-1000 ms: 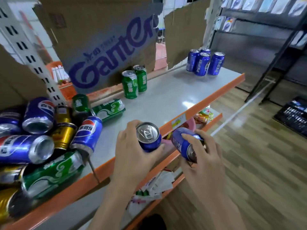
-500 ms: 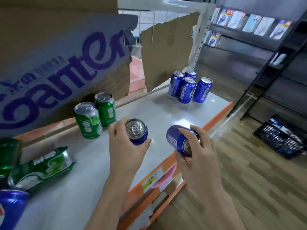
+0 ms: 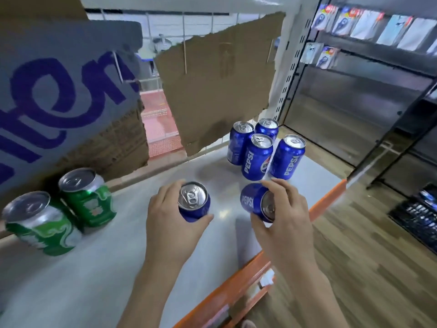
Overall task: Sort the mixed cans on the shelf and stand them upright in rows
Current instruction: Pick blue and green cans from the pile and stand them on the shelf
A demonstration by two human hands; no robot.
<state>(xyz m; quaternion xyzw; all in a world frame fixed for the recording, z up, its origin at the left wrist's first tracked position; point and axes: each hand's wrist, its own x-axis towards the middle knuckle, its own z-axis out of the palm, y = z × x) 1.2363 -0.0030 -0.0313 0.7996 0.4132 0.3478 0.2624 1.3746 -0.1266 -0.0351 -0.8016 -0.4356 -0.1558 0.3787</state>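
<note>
Both hands had travelled along the shelf (image 3: 118, 268) toward its right end since the earlier frames, so the heap of lying cans had dropped out of sight and the group of standing blue Pepsi cans (image 3: 259, 159) now sat just beyond the fingertips. The left hand (image 3: 172, 223) gripped an upright blue can (image 3: 195, 205) from the side, fingers curled behind it and thumb across its front, silver top and pull tab facing up; whether its base touched the shelf could not be told. The right hand (image 3: 283, 216) held a second blue can (image 3: 256, 201) tipped on its side, its end turned toward the palm and the word PEPSI showing on the left of the body, fingers arched over the top and thumb underneath. That tipped can was just in front of the four standing Pepsi cans, which were clustered close together at the right rear corner of the shelf, two in front and two behind. Two green cans (image 3: 66, 209) stood upright side by side at the left, near the back, in front of a cardboard panel with large purple lettering (image 3: 63, 95). A second torn piece of cardboard (image 3: 220, 81) hung behind the blue group. The shelf's orange front edge (image 3: 326, 200) ran diagonally below the right hand, with wooden flooring (image 3: 378, 268) beyond it and a dark rack of hanging packets (image 3: 369, 22) at the upper right.
</note>
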